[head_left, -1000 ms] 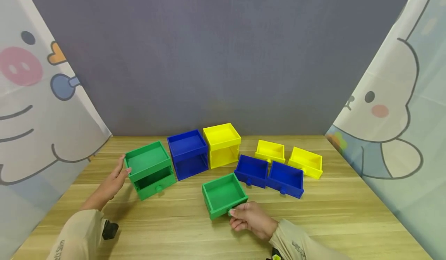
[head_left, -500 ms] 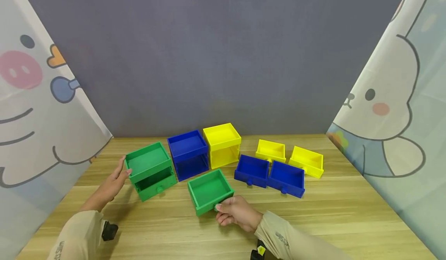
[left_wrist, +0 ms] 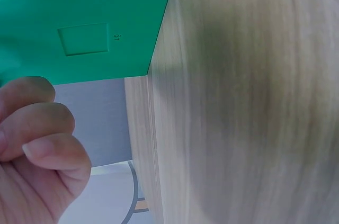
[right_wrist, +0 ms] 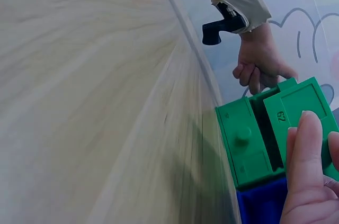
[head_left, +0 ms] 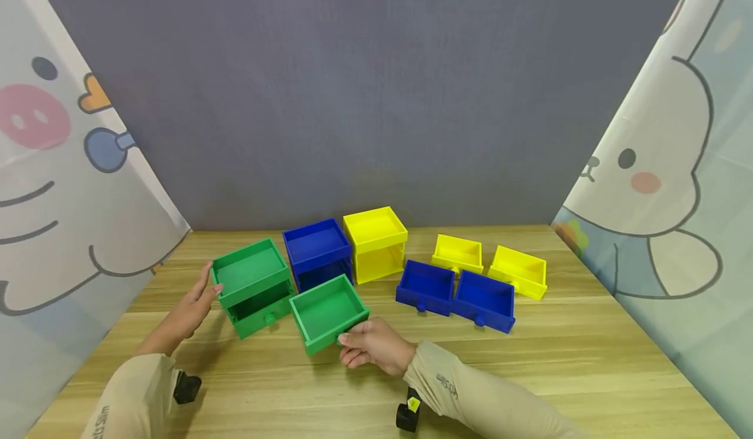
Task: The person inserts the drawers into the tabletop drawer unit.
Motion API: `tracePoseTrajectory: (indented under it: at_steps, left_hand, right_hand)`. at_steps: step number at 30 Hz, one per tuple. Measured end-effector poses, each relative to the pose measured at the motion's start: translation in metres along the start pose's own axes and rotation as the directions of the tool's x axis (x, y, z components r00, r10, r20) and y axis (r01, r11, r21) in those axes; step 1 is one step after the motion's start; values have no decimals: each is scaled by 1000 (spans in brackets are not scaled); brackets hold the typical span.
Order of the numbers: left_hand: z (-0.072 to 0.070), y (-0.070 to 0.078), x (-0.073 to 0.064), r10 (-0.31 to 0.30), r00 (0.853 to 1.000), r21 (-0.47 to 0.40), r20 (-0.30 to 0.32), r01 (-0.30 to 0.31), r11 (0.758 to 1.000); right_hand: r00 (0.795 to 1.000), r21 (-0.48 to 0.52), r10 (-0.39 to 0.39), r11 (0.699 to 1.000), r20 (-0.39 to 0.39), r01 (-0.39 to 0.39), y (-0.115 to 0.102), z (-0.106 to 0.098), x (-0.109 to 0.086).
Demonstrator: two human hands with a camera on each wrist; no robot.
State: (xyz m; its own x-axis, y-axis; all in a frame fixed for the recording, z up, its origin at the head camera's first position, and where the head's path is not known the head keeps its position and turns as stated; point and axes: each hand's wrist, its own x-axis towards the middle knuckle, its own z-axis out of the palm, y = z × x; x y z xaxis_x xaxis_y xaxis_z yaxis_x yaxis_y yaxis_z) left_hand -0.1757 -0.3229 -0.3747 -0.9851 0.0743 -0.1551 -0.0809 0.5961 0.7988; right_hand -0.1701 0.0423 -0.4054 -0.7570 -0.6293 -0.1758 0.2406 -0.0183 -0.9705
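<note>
My right hand pinches the knob of a green drawer, held tilted above the table with its hollow side up. To the left stands a green cabinet; its upper slot is vacant and a green drawer fills the lower one. My left hand holds the cabinet's left side, thumb at the front edge. In the left wrist view, curled fingers show beside the cabinet wall. The right wrist view has the held drawer's front overlapping the cabinet's upper slot, fingers before it.
Behind stand a blue cabinet and a yellow cabinet, both without drawers. On the right lie two blue drawers and two yellow drawers. A grey backdrop closes the wooden table's far side.
My right hand has carried the green drawer leftward and slightly back, close to the green cabinet. My left hand stays on the cabinet.
</note>
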Motion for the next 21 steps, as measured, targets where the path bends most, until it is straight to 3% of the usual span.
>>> tracePoseTrajectory:
  at_steps: [21]
  left_hand:
    - [2, 2, -2, -18, 1000, -20, 25, 19, 1000]
  right_hand:
    - [1000, -12, -5, 1000, -6, 5, 0, 39, 28]
